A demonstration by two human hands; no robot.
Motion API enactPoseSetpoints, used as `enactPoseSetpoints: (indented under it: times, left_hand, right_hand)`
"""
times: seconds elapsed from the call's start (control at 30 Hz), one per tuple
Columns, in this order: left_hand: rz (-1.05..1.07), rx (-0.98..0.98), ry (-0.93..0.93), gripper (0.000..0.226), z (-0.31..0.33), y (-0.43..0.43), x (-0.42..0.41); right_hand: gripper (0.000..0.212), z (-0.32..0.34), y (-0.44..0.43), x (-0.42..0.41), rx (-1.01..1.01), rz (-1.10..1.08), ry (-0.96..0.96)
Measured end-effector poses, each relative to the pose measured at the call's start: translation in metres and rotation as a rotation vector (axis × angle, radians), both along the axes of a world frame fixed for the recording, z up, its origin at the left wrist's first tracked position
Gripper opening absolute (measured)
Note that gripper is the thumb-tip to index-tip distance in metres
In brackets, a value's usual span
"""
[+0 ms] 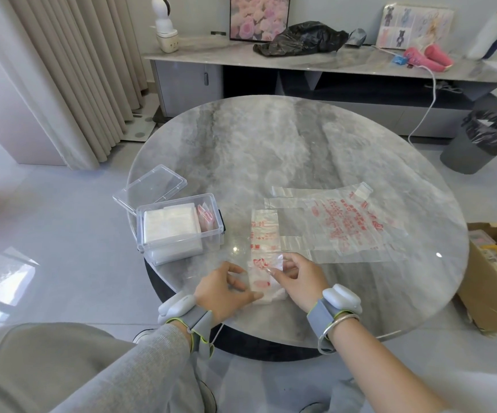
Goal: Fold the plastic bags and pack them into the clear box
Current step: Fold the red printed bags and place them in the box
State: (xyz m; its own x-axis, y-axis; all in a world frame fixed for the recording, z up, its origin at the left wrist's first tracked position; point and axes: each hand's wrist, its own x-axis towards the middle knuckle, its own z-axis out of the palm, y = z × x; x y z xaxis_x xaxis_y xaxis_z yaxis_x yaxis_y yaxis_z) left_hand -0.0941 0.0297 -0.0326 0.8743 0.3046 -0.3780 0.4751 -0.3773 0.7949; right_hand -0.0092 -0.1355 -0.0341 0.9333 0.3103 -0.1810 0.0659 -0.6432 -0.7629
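Plastic bag strip (pixel 263 242) lies lower centre on the worktop (pixel 271 138), its near end pinched by the left hand (pixel 223 290) as anchor while the right hand (pixel 301 281) pinches a lifted corner, evidently for folding; clear box (pixel 178 225) stands open at left, within reach.

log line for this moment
step: folding | folded bag: long strip | left hand: holds near end | right hand: pinches corner | clear box: open, part-filled | flat bag: waiting
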Motion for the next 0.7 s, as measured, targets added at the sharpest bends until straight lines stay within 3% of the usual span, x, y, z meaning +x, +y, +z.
enactPoseSetpoints:
  times: [0.1,0.43,0.57,0.7]
  left_hand:
    - [-0.015,0.068,-0.027,0.057,-0.005,-0.002,0.000]
    - [0.015,0.086,-0.094,0.042,-0.015,-0.007,0.006]
    - [0.013,0.140,-0.128,0.040,-0.018,-0.009,0.009]
    - [-0.080,0.312,-0.191,0.045,-0.017,-0.008,0.009]
  right_hand:
    - [0.044,0.004,-0.004,0.002,0.019,-0.028,-0.019]
    - [0.037,-0.004,-0.009,-0.006,-0.053,0.052,-0.111]
    - [0.045,-0.005,-0.012,-0.010,-0.190,0.138,-0.225]
    - [0.052,0.000,-0.015,-0.013,-0.335,0.263,-0.368]
